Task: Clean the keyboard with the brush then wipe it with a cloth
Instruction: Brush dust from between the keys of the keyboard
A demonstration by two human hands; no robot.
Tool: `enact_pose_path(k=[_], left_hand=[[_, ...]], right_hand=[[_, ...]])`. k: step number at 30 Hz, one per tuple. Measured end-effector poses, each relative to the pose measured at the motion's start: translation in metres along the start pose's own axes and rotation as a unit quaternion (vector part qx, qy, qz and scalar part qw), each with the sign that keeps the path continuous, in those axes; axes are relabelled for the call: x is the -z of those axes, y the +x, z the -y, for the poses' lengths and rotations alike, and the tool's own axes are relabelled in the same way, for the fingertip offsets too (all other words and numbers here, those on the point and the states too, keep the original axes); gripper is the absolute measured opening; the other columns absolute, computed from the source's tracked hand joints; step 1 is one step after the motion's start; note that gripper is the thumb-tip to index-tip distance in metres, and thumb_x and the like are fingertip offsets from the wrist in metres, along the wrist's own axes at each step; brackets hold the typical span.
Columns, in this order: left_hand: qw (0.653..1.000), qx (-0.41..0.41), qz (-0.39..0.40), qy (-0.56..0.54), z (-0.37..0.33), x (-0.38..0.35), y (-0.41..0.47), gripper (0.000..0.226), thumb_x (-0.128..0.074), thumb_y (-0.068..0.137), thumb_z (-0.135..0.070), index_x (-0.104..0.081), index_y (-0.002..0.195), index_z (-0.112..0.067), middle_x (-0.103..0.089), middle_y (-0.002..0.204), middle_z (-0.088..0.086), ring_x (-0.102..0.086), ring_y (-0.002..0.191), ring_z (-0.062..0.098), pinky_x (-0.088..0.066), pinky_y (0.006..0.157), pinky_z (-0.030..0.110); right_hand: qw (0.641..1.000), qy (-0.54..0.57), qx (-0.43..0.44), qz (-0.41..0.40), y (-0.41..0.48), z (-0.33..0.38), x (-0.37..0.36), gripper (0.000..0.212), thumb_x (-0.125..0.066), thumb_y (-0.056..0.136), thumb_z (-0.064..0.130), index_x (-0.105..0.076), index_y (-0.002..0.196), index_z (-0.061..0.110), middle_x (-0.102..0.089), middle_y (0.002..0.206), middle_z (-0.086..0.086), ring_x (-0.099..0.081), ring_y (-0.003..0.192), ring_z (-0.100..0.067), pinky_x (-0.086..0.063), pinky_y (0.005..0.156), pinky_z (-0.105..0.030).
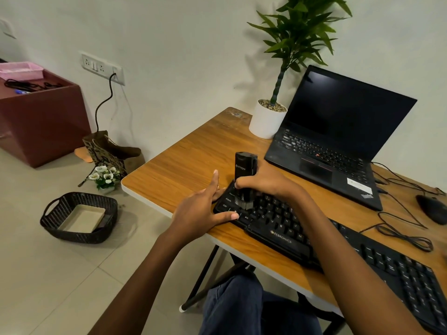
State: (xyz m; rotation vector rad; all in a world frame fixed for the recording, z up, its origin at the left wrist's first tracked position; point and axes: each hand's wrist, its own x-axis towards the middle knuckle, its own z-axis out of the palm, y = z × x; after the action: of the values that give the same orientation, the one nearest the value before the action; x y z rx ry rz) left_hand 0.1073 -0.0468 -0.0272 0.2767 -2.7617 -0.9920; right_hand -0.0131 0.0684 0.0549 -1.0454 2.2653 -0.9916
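Keyboard: black plastic, long and flat, lying diagonally from centre to lower right of frame on wood-grain table. Brush: boxy black handle upright, grey bristles down on left-end keys, gripped by curled fingers of right hand. Left hand flat, fingers straight, thumb resting on keyboard's left corner. Matte black laptop open at upper right.

An open laptop, a potted plant and a mouse sit on the wooden table; a dark basket rests on the floor.
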Motion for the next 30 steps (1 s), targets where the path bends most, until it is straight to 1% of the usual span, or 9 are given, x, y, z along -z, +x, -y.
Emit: enact_pose_path(k=[5,9,12,16,19,22,24,26,30], left_hand=[[1.000,-0.004,-0.006,-0.003,0.001,-0.001,0.000,0.106,-0.057,0.078,-0.060,0.012,0.148,-0.020,-0.041,0.146,-0.006,-0.039,0.134,0.014,-0.035,0.106,0.034],[1.000,-0.012,0.003,-0.001,0.002,0.000,0.001,0.105,-0.057,0.078,-0.059,0.014,0.147,-0.022,-0.037,0.148,-0.009,-0.035,0.136,0.014,-0.033,0.108,0.035],[1.000,-0.010,0.006,0.009,0.002,0.000,0.000,0.113,-0.057,0.070,-0.068,0.014,0.147,-0.025,-0.039,0.147,-0.008,-0.036,0.135,0.015,-0.035,0.108,0.036],[1.000,-0.002,-0.006,0.031,0.002,-0.002,-0.002,0.120,-0.055,0.063,-0.074,0.016,0.147,-0.027,-0.045,0.144,-0.001,-0.045,0.128,0.016,-0.041,0.101,0.032],[0.999,-0.005,-0.001,0.031,0.000,0.000,-0.001,0.117,-0.062,0.070,-0.065,0.016,0.147,-0.023,-0.036,0.149,-0.007,-0.036,0.135,0.013,-0.034,0.105,0.032],[0.999,0.000,0.010,0.039,0.000,0.001,0.000,0.118,-0.061,0.071,-0.066,0.018,0.146,-0.022,-0.032,0.150,-0.011,-0.031,0.137,0.013,-0.031,0.108,0.035],[0.999,0.001,0.012,0.043,-0.001,0.000,0.001,0.118,-0.060,0.070,-0.068,0.018,0.146,-0.023,-0.032,0.150,-0.012,-0.031,0.138,0.013,-0.031,0.108,0.036],[0.999,0.002,0.009,0.042,-0.001,0.000,0.000,0.118,-0.061,0.070,-0.067,0.017,0.147,-0.023,-0.032,0.150,-0.013,-0.031,0.137,0.013,-0.031,0.108,0.035],[1.000,0.001,0.005,0.030,-0.001,0.000,-0.001,0.115,-0.062,0.072,-0.064,0.015,0.147,-0.024,-0.033,0.149,-0.012,-0.031,0.137,0.013,-0.030,0.109,0.034]], right_hand=[[0.999,0.034,0.020,0.003,-0.006,-0.015,-0.006,0.033,-0.073,0.077,0.016,-0.059,0.105,0.007,-0.067,0.100,-0.012,-0.065,0.093,-0.024,-0.053,0.084,-0.037],[0.998,-0.010,-0.014,0.056,-0.018,-0.017,0.016,0.032,-0.070,0.078,0.011,-0.056,0.106,0.008,-0.065,0.099,-0.010,-0.064,0.088,-0.023,-0.054,0.072,-0.034],[0.997,-0.001,0.042,0.060,-0.017,-0.007,0.005,0.031,-0.071,0.078,0.009,-0.057,0.105,0.004,-0.065,0.101,-0.017,-0.063,0.093,-0.032,-0.053,0.078,-0.043],[0.993,0.033,0.095,0.064,-0.018,-0.004,-0.015,0.027,-0.071,0.078,0.009,-0.059,0.102,0.005,-0.065,0.099,-0.017,-0.064,0.093,-0.029,-0.051,0.086,-0.047],[0.995,0.051,0.057,0.063,-0.038,-0.014,-0.002,0.034,-0.076,0.070,0.019,-0.059,0.099,0.020,-0.066,0.102,-0.008,-0.064,0.096,-0.021,-0.054,0.083,-0.033],[0.997,0.049,0.010,0.058,-0.060,-0.032,0.020,0.037,-0.077,0.065,0.024,-0.058,0.096,0.026,-0.066,0.097,0.001,-0.066,0.088,-0.011,-0.054,0.066,-0.020],[0.999,0.036,-0.017,0.037,-0.063,-0.039,0.030,0.030,-0.073,0.075,0.011,-0.058,0.098,0.021,-0.066,0.097,-0.003,-0.066,0.087,-0.014,-0.054,0.066,-0.025],[0.999,0.032,-0.020,0.013,-0.054,-0.039,0.030,0.030,-0.071,0.077,0.010,-0.059,0.105,0.013,-0.067,0.103,-0.009,-0.066,0.092,-0.020,-0.055,0.071,-0.030],[0.998,0.053,0.014,-0.012,-0.018,-0.028,0.005,0.032,-0.073,0.077,0.016,-0.059,0.105,0.009,-0.068,0.095,-0.006,-0.067,0.083,-0.016,-0.054,0.062,-0.022]])
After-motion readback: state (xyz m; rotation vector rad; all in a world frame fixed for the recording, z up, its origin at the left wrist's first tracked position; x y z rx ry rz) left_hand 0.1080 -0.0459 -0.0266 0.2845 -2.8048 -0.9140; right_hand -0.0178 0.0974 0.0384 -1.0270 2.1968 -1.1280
